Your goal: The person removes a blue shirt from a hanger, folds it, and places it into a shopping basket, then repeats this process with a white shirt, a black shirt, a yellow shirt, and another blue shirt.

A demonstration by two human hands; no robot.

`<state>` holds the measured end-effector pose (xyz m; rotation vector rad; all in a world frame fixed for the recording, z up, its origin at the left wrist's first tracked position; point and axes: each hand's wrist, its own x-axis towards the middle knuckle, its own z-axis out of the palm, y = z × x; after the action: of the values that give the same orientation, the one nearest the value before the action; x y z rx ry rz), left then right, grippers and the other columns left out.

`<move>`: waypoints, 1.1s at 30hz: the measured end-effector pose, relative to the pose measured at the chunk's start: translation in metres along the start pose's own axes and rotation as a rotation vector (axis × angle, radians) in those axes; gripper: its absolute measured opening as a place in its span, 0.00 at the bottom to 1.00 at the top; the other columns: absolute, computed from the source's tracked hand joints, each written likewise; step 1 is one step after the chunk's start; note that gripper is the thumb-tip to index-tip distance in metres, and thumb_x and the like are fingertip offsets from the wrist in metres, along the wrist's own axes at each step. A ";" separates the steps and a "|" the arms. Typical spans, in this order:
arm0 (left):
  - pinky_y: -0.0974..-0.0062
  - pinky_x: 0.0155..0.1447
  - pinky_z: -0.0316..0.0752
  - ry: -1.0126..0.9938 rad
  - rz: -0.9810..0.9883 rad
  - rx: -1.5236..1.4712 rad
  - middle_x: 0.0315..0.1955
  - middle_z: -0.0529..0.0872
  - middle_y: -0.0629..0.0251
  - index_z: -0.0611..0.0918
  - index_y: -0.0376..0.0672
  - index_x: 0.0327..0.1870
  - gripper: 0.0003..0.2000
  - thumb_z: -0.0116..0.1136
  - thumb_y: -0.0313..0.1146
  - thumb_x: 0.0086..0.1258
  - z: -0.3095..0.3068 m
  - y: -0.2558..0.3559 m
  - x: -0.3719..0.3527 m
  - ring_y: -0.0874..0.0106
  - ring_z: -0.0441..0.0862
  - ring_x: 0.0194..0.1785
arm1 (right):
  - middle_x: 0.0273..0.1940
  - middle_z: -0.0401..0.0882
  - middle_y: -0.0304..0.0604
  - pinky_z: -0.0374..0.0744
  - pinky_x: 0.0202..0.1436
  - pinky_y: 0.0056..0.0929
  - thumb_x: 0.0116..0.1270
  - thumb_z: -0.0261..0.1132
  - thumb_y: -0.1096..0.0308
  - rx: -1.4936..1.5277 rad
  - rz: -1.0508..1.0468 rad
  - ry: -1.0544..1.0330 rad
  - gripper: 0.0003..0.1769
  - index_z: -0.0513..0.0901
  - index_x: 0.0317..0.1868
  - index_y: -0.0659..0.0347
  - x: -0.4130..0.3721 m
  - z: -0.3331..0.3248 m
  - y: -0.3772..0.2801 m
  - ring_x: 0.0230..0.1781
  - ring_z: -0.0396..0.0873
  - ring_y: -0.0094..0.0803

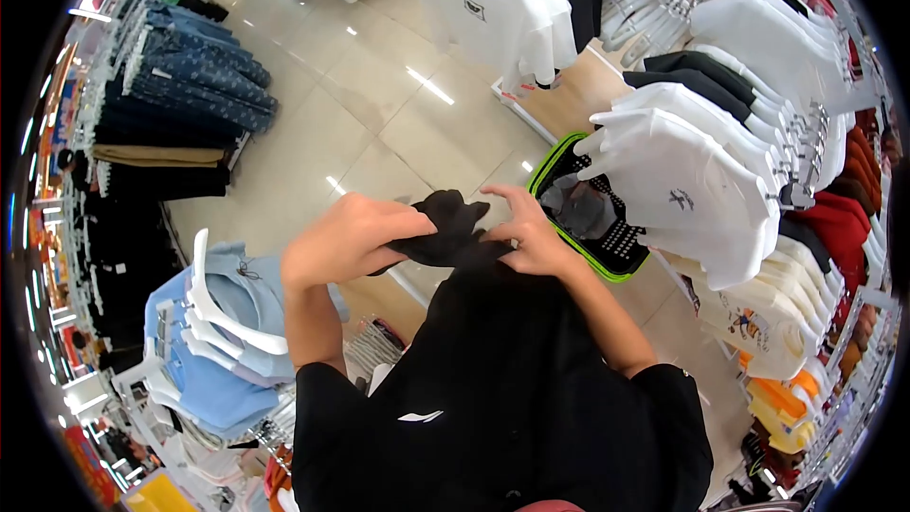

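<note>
A black garment (453,228) hangs in front of me, bunched at its top between both hands. My left hand (346,239) grips the bunched black fabric from the left. My right hand (529,232) pinches the same fabric from the right, fingers curled over it. The cloth below merges with my own black shirt, so its lower edge is hard to tell.
A black basket with a green rim (567,147) sits on the tiled floor, holding grey cloth. White T-shirts (682,180) hang on a rack at right, red and yellow ones below. Light blue shirts on white hangers (213,322) are at left. Folded jeans (194,76) lie far left.
</note>
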<state>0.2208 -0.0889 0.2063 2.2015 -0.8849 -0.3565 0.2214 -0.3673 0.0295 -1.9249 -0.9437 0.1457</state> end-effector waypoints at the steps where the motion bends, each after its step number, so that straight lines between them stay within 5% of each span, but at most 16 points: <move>1: 0.63 0.35 0.77 -0.025 0.013 0.006 0.34 0.87 0.60 0.84 0.44 0.47 0.18 0.69 0.22 0.53 -0.002 -0.001 0.002 0.53 0.83 0.34 | 0.72 0.68 0.50 0.69 0.71 0.46 0.40 0.76 0.74 0.009 0.010 0.013 0.18 0.92 0.37 0.53 0.004 0.000 -0.003 0.72 0.65 0.55; 5: 0.64 0.34 0.76 -0.107 0.096 0.032 0.35 0.87 0.61 0.84 0.44 0.46 0.18 0.69 0.22 0.52 -0.014 -0.006 0.016 0.54 0.83 0.33 | 0.70 0.71 0.44 0.66 0.73 0.45 0.38 0.76 0.74 0.075 -0.046 -0.056 0.20 0.93 0.38 0.53 0.023 0.002 0.007 0.73 0.67 0.50; 8: 0.65 0.36 0.77 -0.135 0.102 -0.009 0.34 0.87 0.59 0.84 0.43 0.46 0.17 0.68 0.21 0.53 -0.022 -0.008 0.025 0.53 0.83 0.35 | 0.62 0.79 0.45 0.69 0.70 0.47 0.37 0.71 0.75 0.106 -0.039 -0.129 0.16 0.89 0.33 0.64 0.027 0.012 0.030 0.67 0.72 0.48; 9: 0.65 0.37 0.77 -0.138 0.090 -0.034 0.34 0.86 0.58 0.84 0.43 0.47 0.17 0.68 0.21 0.53 -0.024 -0.009 0.026 0.53 0.83 0.35 | 0.49 0.83 0.45 0.75 0.62 0.43 0.40 0.70 0.76 0.068 -0.023 -0.096 0.15 0.89 0.33 0.66 0.030 0.004 0.024 0.56 0.79 0.46; 12: 0.64 0.40 0.78 -0.107 0.002 0.065 0.34 0.86 0.55 0.84 0.42 0.47 0.17 0.68 0.21 0.54 -0.032 -0.010 0.034 0.51 0.83 0.38 | 0.42 0.84 0.48 0.79 0.53 0.42 0.41 0.69 0.78 0.073 0.250 0.011 0.14 0.88 0.34 0.66 0.012 -0.008 0.040 0.47 0.81 0.49; 14: 0.63 0.42 0.78 -0.029 -0.055 0.141 0.35 0.85 0.53 0.83 0.41 0.47 0.16 0.66 0.21 0.56 -0.030 -0.018 0.039 0.49 0.83 0.39 | 0.39 0.85 0.48 0.81 0.49 0.41 0.42 0.68 0.79 -0.108 0.222 0.157 0.14 0.88 0.34 0.65 -0.002 -0.033 0.040 0.45 0.82 0.49; 20: 0.63 0.38 0.76 0.098 -0.115 0.251 0.32 0.84 0.53 0.80 0.40 0.44 0.13 0.64 0.21 0.58 -0.015 -0.041 0.069 0.49 0.82 0.35 | 0.39 0.85 0.43 0.80 0.49 0.40 0.48 0.75 0.74 -0.382 0.153 0.299 0.11 0.87 0.35 0.61 -0.047 -0.105 0.015 0.44 0.83 0.44; 26: 0.61 0.37 0.75 0.105 0.089 0.276 0.29 0.83 0.53 0.80 0.41 0.42 0.14 0.64 0.19 0.53 -0.005 -0.012 0.090 0.51 0.82 0.34 | 0.43 0.86 0.43 0.81 0.51 0.40 0.45 0.74 0.77 -0.539 0.117 0.292 0.14 0.86 0.36 0.64 -0.083 -0.149 -0.024 0.47 0.83 0.45; 33: 0.61 0.30 0.74 -0.133 0.266 0.347 0.24 0.82 0.58 0.83 0.43 0.40 0.21 0.67 0.20 0.39 -0.014 0.054 0.070 0.53 0.82 0.28 | 0.44 0.87 0.38 0.82 0.47 0.40 0.41 0.73 0.77 -0.698 0.016 0.335 0.11 0.83 0.29 0.61 -0.138 -0.163 -0.098 0.49 0.84 0.39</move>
<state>0.2514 -0.1569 0.2557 2.3480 -1.3827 -0.2350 0.1467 -0.5497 0.1571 -2.4808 -0.8060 -0.5517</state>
